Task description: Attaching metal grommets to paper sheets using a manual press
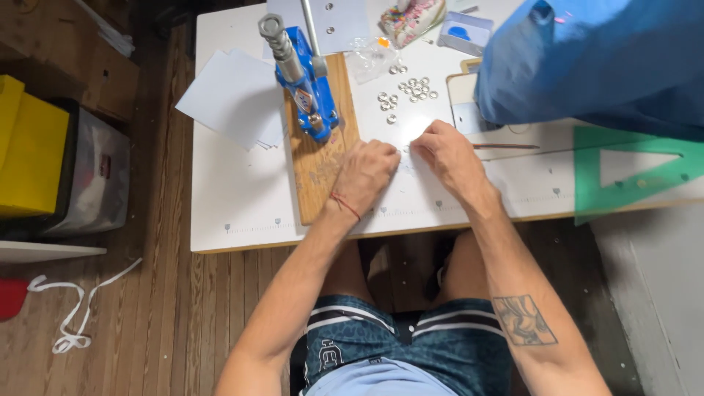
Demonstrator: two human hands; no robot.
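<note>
Both of my hands rest on a white table (242, 198), close together. My left hand (364, 174) is curled with fingers closed, beside a wooden board (315, 169) that carries a blue hand press (306, 81). My right hand (449, 155) has its fingertips pinched next to the left hand's. Something small and white sits between the fingertips; I cannot tell what it is. Several small silver rings (411, 89) lie scattered just beyond the hands.
A stack of white paper sheets (233, 99) lies left of the press. Blue fabric (594, 62) covers the table's far right, with a green transparent triangle ruler (631, 176) below it. A yellow box (29, 147) stands on the wooden floor at left.
</note>
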